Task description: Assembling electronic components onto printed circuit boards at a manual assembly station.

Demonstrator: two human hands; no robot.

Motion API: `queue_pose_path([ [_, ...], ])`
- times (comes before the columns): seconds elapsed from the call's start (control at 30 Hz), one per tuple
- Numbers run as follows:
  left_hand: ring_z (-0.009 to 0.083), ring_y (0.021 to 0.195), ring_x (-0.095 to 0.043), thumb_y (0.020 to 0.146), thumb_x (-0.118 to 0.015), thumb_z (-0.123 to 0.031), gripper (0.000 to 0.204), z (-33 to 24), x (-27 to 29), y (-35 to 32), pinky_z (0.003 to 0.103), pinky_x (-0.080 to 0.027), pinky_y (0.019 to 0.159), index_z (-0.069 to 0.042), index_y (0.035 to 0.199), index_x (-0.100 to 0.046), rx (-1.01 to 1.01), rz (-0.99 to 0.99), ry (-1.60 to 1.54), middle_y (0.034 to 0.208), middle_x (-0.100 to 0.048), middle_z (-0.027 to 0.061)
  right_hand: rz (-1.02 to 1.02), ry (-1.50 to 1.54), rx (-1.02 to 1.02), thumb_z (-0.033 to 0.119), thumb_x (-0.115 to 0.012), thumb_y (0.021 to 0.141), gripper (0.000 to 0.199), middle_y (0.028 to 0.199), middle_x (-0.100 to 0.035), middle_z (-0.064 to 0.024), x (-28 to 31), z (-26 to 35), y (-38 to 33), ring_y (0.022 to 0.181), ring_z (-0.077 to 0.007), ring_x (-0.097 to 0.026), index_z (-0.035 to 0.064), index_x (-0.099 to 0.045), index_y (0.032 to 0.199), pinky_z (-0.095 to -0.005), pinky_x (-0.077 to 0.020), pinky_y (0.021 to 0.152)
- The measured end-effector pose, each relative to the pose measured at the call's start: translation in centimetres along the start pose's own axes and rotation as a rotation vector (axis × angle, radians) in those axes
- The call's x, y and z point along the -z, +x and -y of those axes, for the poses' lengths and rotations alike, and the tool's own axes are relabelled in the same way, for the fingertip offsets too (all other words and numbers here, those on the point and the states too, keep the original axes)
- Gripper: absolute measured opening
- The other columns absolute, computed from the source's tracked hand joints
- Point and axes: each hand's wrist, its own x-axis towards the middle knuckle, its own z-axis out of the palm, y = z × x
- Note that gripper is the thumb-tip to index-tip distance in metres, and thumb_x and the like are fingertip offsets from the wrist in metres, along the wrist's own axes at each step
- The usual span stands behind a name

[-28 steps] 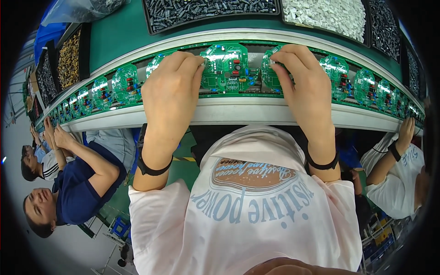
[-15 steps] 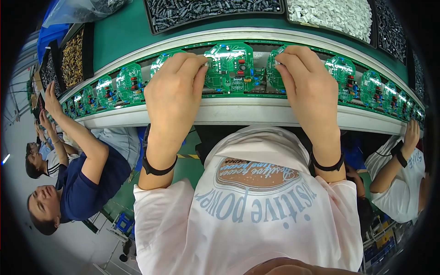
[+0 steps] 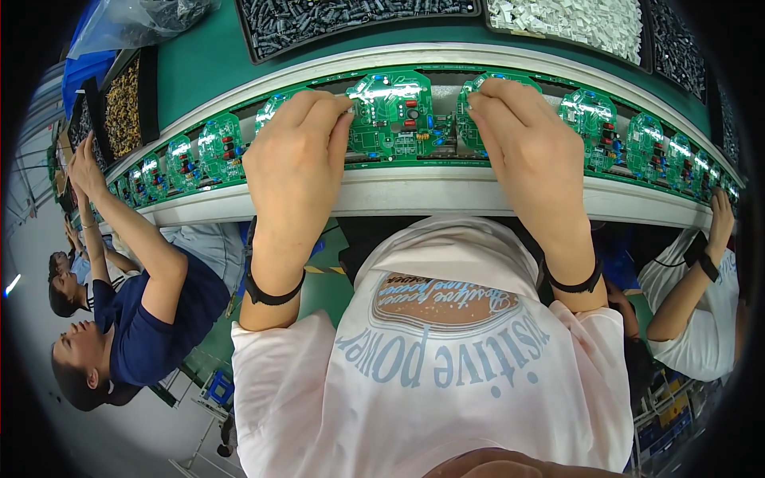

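My left hand (image 3: 293, 155) is closed in a pinch, thumb against fingers, at the left edge of a green circuit board (image 3: 389, 123) fitted with red, blue and black parts. Over the board to its right (image 3: 510, 80), my right hand (image 3: 532, 155) is pinched in the same way, its fingertips near that board's left side. Whatever either pinch holds is too small or too hidden to name. Behind my left hand, another circuit board (image 3: 269, 111) is partly covered. Each wrist wears a black band.
The boards sit in a line along a pale metal rail (image 3: 414, 187). Beyond, on the green bench (image 3: 199, 80), stand trays of dark cylindrical parts (image 3: 343, 20), white parts (image 3: 566, 24) and yellowish parts (image 3: 123, 107). Co-workers are at the left (image 3: 159, 319) and right (image 3: 693, 319).
The boards have shifted slightly left, and both my hands have moved a little left with them, still pinched. The left co-worker's hands and head have moved; the right co-worker's hand has risen a little.
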Motion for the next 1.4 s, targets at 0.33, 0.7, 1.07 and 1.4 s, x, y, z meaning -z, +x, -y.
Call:
queue_pose_path([
  [0.33,0.0269,0.079,-0.068,0.088,-0.074,-0.012,0.007,-0.1,-0.2,0.0,0.037,-0.054,0.066,-0.01,0.095,-0.073,-0.033,-0.034,0.005,0.094,-0.07,0.0041,-0.031,0.066,-0.028,0.007,-0.073,0.088,0.012,0.105,-0.069,-0.0064,-0.2,-0.1,0.1,0.089,-0.028,-0.069,0.0062,-0.071,0.1,-0.0357,-0.0559,0.07],
  [0.7,0.0293,0.078,-0.068,0.087,-0.073,-0.007,0.007,-0.6,-0.1,-0.3,0.038,-0.054,0.066,-0.007,0.094,-0.073,-0.086,-0.084,0.003,0.095,-0.071,0.0064,0.014,0.18,-0.115,0.001,-0.071,0.089,0.017,0.098,-0.073,-0.0097,8.2,-4.0,-1.4,0.083,-0.0258,-0.071,0.0049,-0.073,0.105,-0.0326,-0.0554,0.073],
  [1.07,0.0283,0.078,-0.069,0.089,-0.074,-0.007,0.006,-1.4,-0.5,0.0,0.037,-0.054,0.066,-0.007,0.095,-0.073,-0.057,-0.053,0.03,0.095,-0.071,0.0057,-0.114,-0.233,-0.246,0.009,-0.069,0.091,0.015,0.096,-0.071,-0.0134,16.0,-19.6,3.4,0.091,-0.0282,-0.069,0.0018,-0.072,0.103,-0.0371,-0.0552,0.081],
  [1.4,0.0292,0.079,-0.069,0.089,-0.074,-0.009,0.013,-2.8,1.4,1.1,0.037,-0.055,0.067,-0.008,0.102,-0.072,-0.093,-0.023,0.12,0.096,-0.071,0.0084,-0.096,-0.258,-0.162,0.01,-0.07,0.086,0.014,0.093,-0.071,-0.0184,15.1,-22.3,6.6,0.09,-0.0359,-0.068,-0.0005,-0.073,0.095,-0.043,-0.0548,0.082],
])
